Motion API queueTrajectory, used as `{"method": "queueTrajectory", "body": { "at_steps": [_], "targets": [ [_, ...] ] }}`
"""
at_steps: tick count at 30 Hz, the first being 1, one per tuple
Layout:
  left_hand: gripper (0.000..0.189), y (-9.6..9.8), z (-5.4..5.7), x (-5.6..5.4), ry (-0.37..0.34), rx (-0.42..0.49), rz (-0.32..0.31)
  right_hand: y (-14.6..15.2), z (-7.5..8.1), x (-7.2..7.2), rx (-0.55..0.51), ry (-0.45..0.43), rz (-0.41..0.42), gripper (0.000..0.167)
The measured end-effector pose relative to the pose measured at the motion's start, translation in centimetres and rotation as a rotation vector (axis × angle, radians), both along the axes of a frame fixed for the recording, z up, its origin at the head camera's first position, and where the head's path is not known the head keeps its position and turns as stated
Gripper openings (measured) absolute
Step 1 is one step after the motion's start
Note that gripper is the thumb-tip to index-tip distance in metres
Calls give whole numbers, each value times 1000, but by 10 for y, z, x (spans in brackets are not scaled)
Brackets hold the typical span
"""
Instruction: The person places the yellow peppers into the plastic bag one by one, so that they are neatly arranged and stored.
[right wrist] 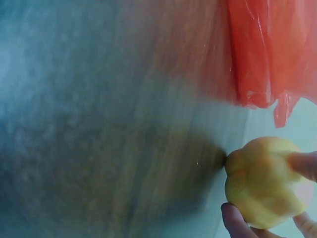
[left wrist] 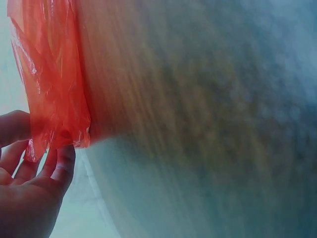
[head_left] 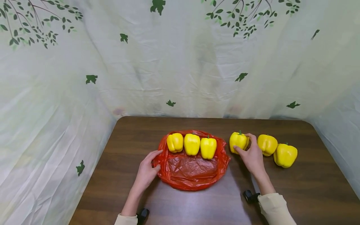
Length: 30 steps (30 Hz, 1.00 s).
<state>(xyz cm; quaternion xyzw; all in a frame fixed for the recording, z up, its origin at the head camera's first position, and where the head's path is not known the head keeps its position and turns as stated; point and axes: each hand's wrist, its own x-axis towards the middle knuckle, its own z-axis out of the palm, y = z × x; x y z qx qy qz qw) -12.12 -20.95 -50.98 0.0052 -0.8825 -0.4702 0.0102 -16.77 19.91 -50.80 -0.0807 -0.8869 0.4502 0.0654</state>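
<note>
A red plastic bag (head_left: 194, 175) lies spread open on the table, its rim rolled into a ring. Three yellow bell peppers (head_left: 192, 144) stand in a row along its far side. My left hand (head_left: 147, 168) holds the bag's left rim, with thumb and fingers about the red film (left wrist: 54, 74) in the left wrist view. To the right of the bag, my right hand (head_left: 251, 154) grips another yellow bell pepper (head_left: 237, 141) between thumb and fingers. The right wrist view shows this pepper (right wrist: 262, 183) from below; whether it touches the table I cannot tell.
Two more yellow bell peppers, one nearer the hand (head_left: 267, 145) and one further right (head_left: 285, 155), sit on the brown wooden table (head_left: 315, 181). A pale curtain with green leaf prints (head_left: 168, 68) hangs behind the table and along its sides.
</note>
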Motion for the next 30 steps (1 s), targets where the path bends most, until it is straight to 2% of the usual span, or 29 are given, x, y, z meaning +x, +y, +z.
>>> {"method": "queueTrajectory", "body": {
  "at_steps": [7, 15, 22, 30],
  "targets": [
    [54, 0, 0, 1, 2, -5, 2, 0, -2, 0, -21, 3, -10, 69],
    [53, -1, 0, 1, 0, -4, 5, 0, -3, 8, -61, 26, -10, 67],
    [54, -1, 0, -1, 11, -13, 0, -4, 3, 14, -98, 74, -67, 66],
    [54, -1, 0, -1, -9, -8, -9, -12, 14, 22, -156, 150, -57, 65]
  ]
}}
